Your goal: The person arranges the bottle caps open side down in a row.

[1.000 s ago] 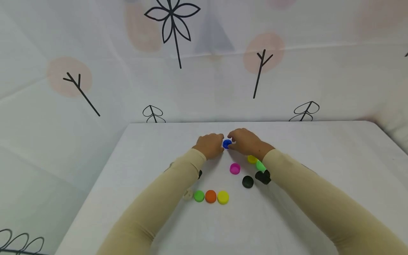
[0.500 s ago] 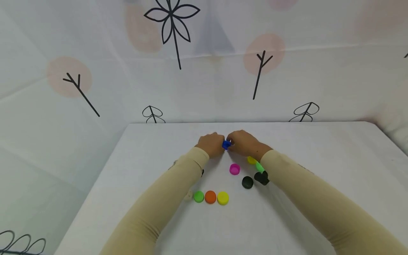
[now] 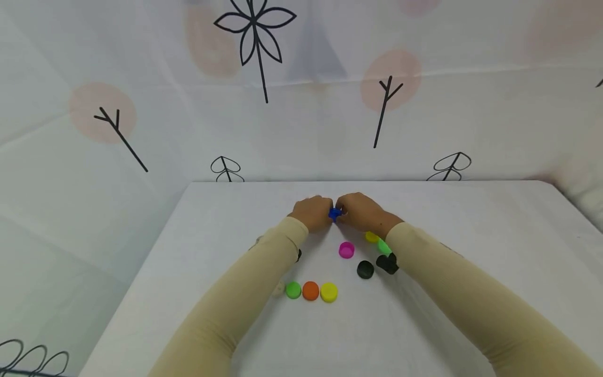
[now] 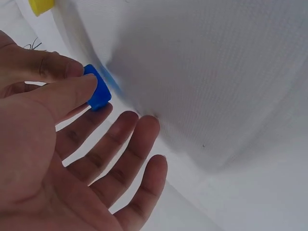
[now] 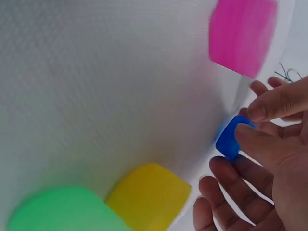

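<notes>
Toward the back of the white table, a small blue bottle cap (image 3: 335, 214) is between my two hands. It stands tilted, with its side toward the head camera. My left hand (image 3: 312, 213) pinches it from the left. In the left wrist view, the thumb lies on the blue cap (image 4: 98, 89) and the other fingers spread loosely. My right hand (image 3: 361, 212) pinches the same cap from the right. The right wrist view shows the right thumb on the blue cap (image 5: 233, 137), with the left hand's fingertips close by it.
Nearer lie a magenta cap (image 3: 346, 250), a black cap (image 3: 365, 269) and black pieces (image 3: 387, 263). A yellow cap (image 3: 372, 237) and a green cap (image 3: 383, 246) are partly behind the right arm. In front runs a row with green (image 3: 293, 290), orange (image 3: 311, 290) and yellow (image 3: 329, 292) caps.
My left hand has moved slightly right and taken hold of the blue cap, which was at my right hand alone. The cap has tipped from lying flat-looking to tilted.
</notes>
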A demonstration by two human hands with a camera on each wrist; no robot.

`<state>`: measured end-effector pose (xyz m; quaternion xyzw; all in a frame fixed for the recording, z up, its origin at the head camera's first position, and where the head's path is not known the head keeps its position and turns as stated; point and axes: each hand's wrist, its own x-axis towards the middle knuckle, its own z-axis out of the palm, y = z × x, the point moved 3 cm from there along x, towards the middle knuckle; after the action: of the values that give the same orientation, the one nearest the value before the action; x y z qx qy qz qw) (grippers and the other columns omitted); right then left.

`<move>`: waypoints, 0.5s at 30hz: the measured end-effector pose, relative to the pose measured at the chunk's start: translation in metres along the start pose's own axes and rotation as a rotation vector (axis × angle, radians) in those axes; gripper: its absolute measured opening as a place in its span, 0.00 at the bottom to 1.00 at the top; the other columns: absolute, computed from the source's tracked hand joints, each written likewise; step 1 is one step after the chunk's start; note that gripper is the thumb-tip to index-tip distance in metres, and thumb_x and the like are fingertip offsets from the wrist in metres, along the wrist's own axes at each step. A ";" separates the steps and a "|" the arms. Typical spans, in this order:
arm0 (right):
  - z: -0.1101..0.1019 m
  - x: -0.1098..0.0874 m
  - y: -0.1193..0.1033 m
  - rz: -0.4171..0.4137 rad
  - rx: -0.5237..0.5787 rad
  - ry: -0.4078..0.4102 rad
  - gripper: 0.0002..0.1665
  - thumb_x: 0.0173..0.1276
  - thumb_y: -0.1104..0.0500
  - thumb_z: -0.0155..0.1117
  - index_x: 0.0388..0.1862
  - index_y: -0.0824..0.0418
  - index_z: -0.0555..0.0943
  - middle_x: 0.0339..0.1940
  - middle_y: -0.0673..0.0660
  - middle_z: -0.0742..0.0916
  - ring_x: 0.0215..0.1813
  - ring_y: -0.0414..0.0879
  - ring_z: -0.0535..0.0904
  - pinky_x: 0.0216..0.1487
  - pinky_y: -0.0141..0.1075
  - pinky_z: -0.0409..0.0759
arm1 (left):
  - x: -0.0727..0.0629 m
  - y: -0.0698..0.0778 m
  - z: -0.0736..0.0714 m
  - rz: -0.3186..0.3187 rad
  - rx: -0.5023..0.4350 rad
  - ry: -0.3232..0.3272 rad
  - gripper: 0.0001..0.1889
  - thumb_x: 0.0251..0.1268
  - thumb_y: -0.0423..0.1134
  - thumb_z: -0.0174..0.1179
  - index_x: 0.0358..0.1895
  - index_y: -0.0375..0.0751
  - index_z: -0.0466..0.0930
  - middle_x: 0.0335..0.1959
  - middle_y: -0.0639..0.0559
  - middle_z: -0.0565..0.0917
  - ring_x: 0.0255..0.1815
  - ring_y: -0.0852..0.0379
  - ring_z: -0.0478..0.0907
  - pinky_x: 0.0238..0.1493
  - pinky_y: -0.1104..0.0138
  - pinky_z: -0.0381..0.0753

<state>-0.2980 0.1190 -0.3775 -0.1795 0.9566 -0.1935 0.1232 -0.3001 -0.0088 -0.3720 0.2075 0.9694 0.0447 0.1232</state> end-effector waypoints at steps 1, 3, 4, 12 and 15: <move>-0.001 -0.001 -0.001 -0.005 0.003 0.003 0.19 0.70 0.59 0.67 0.56 0.66 0.82 0.50 0.62 0.88 0.54 0.56 0.81 0.63 0.49 0.79 | 0.000 -0.001 0.000 0.003 -0.018 0.004 0.11 0.74 0.45 0.58 0.50 0.44 0.81 0.40 0.52 0.84 0.38 0.57 0.76 0.42 0.61 0.81; -0.003 -0.004 -0.002 -0.015 0.009 0.014 0.18 0.70 0.59 0.68 0.56 0.66 0.82 0.50 0.62 0.88 0.56 0.56 0.81 0.63 0.50 0.78 | 0.000 -0.002 0.000 0.011 -0.056 0.019 0.12 0.73 0.44 0.59 0.52 0.44 0.81 0.41 0.53 0.85 0.38 0.58 0.76 0.41 0.62 0.80; -0.005 -0.005 -0.002 -0.019 0.013 0.020 0.18 0.69 0.59 0.68 0.55 0.65 0.82 0.50 0.61 0.88 0.56 0.56 0.81 0.64 0.50 0.78 | 0.000 -0.003 0.000 0.016 -0.077 0.029 0.12 0.73 0.44 0.59 0.53 0.44 0.81 0.42 0.54 0.85 0.38 0.59 0.76 0.41 0.64 0.80; -0.016 -0.025 -0.004 -0.076 0.069 0.117 0.19 0.70 0.59 0.68 0.57 0.64 0.81 0.50 0.59 0.88 0.55 0.55 0.82 0.61 0.50 0.80 | -0.018 0.000 -0.011 0.094 -0.199 0.143 0.17 0.72 0.44 0.61 0.59 0.42 0.80 0.47 0.52 0.87 0.45 0.57 0.83 0.51 0.66 0.82; -0.019 -0.037 -0.006 -0.093 0.108 0.163 0.20 0.70 0.58 0.67 0.59 0.63 0.80 0.51 0.58 0.88 0.54 0.54 0.82 0.58 0.49 0.81 | -0.029 0.002 -0.015 0.122 -0.223 0.195 0.18 0.72 0.45 0.61 0.60 0.44 0.79 0.49 0.53 0.88 0.50 0.57 0.84 0.56 0.65 0.81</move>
<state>-0.2686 0.1349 -0.3516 -0.2004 0.9423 -0.2642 0.0451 -0.2773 -0.0197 -0.3507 0.2456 0.9515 0.1792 0.0481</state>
